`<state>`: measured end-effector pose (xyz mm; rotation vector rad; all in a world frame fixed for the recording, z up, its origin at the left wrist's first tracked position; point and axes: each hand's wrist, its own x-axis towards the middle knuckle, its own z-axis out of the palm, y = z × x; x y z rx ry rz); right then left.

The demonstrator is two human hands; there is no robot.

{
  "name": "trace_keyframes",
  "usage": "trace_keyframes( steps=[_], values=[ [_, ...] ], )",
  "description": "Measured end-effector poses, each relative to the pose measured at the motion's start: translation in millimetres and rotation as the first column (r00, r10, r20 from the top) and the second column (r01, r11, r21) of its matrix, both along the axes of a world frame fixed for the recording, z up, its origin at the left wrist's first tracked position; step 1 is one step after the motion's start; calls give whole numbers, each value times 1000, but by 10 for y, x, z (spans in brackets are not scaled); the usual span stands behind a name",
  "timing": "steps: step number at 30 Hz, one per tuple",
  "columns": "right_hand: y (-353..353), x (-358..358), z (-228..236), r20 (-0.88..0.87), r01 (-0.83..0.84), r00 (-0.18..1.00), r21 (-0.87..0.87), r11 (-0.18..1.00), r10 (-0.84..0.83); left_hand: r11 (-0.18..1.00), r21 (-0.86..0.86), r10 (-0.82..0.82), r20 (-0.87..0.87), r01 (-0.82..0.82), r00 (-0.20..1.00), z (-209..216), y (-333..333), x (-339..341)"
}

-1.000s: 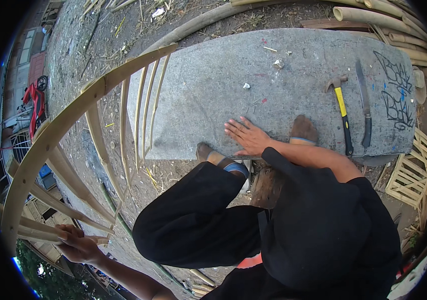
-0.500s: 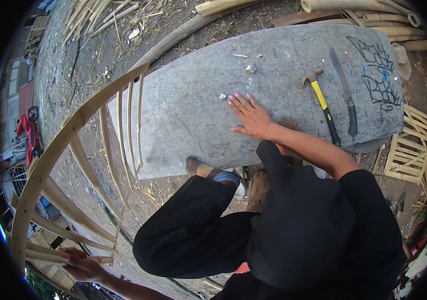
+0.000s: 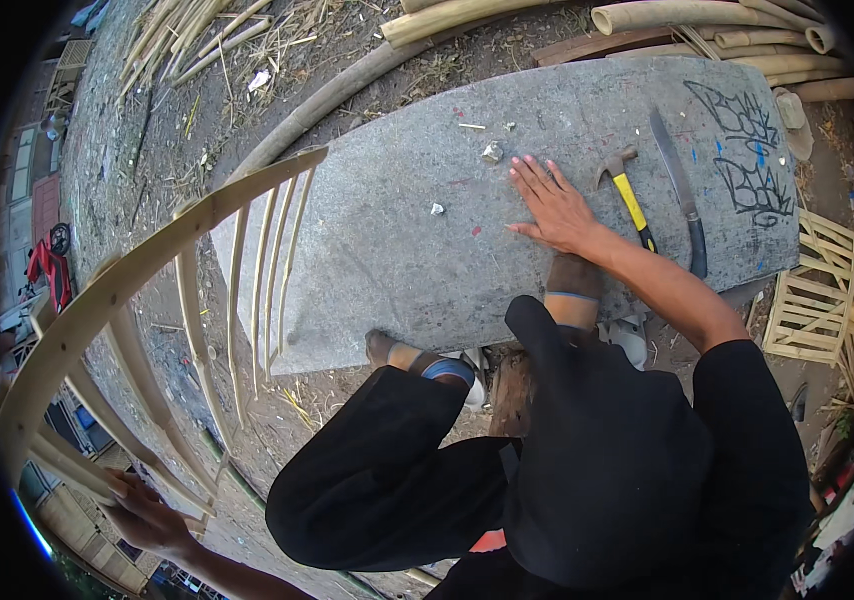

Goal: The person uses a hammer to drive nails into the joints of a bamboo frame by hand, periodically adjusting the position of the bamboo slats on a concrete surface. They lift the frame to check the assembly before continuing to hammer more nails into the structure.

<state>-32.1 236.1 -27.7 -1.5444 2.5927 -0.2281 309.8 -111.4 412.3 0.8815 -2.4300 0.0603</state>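
At the lower left my left hand (image 3: 147,515) is closed around a slat of a bamboo frame (image 3: 162,238). This frame has a long, curved outer strip with several thin slats fixed along it; its far end reaches over the left part of a grey slab (image 3: 377,250). Fingers spread and palm down, my right hand (image 3: 557,212) rests on the slab, holding nothing. Just right of its fingers lies a claw hammer (image 3: 630,200) with a yellow and black handle. A machete (image 3: 674,165) with a dark handle lies farther right.
Small white lumps (image 3: 492,152) are scattered on the slab. Bamboo poles (image 3: 667,15) are stacked at the back right, and split bamboo (image 3: 182,40) lies back left. A slatted bamboo panel (image 3: 812,295) sits off the slab's right end. My feet are at the slab's near edge.
My right hand has slid right across the slab, closer to the hammer. The bamboo frame has swung, its far end shifting right over the slab, still held in my left hand.
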Motion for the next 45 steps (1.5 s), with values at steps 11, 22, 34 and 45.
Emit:
trace_keyframes(
  steps=[11,22,34,45],
  values=[
    [147,-6,78,60,-86,993,-165,982,97,975,170,-192,333,141,923,183,-14,-986],
    [53,-27,-6,-3,75,997,-24,997,-75,968,148,-235,267,201,935,32,-107,-930],
    [369,-29,-105,23,472,881,-99,876,-473,955,237,-243,291,176,926,142,5,-968],
    [-74,123,630,497,406,854,-448,797,-155,849,472,-438,378,237,816,341,-324,-1425]
  ],
)
